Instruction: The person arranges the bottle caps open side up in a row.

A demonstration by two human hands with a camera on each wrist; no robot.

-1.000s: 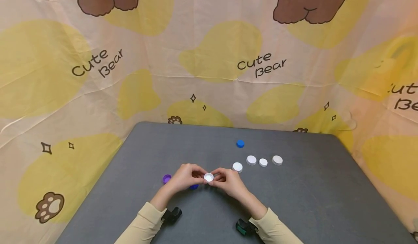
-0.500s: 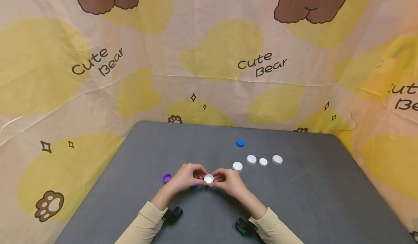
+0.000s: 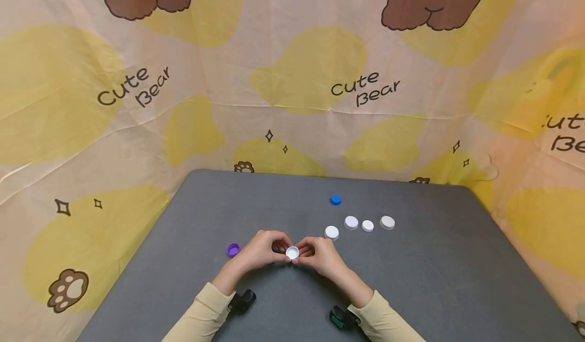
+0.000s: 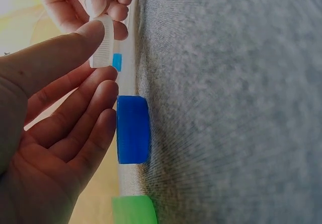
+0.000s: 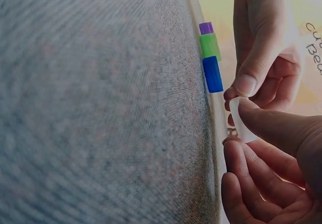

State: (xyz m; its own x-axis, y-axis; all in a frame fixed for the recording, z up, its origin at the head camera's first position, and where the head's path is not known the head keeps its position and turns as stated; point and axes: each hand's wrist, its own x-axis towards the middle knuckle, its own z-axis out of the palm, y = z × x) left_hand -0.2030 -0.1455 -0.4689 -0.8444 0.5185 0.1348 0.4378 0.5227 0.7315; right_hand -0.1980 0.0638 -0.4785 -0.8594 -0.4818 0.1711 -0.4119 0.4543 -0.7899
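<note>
In the head view a small white bottle cap (image 3: 292, 252) is held up between both hands, its hollow side facing up. My left hand (image 3: 261, 249) pinches its left edge with thumb and fingers, while my right hand (image 3: 323, 255) pinches the right edge. Ribbing shows along the cap's side in the left wrist view. Below the left fingers, a dark blue cap (image 4: 133, 129) rests on the table, with a green cap (image 4: 135, 210) nearer the camera. From the head, the left hand hides the green cap and nearly all of the dark blue one.
Left of the left hand lies a purple cap (image 3: 233, 250), hollow side up. A white cap (image 3: 331, 232) sits just beyond the right hand, with several more white caps (image 3: 351, 222) to its right. Farther back on the grey table (image 3: 439, 260) is a bright blue cap (image 3: 335, 199).
Both hands have drawn the white cap slightly nearer the person, keeping their pinch. The dark blue cap, partly visible earlier, is now almost covered by the left hand. The other caps stay put.
</note>
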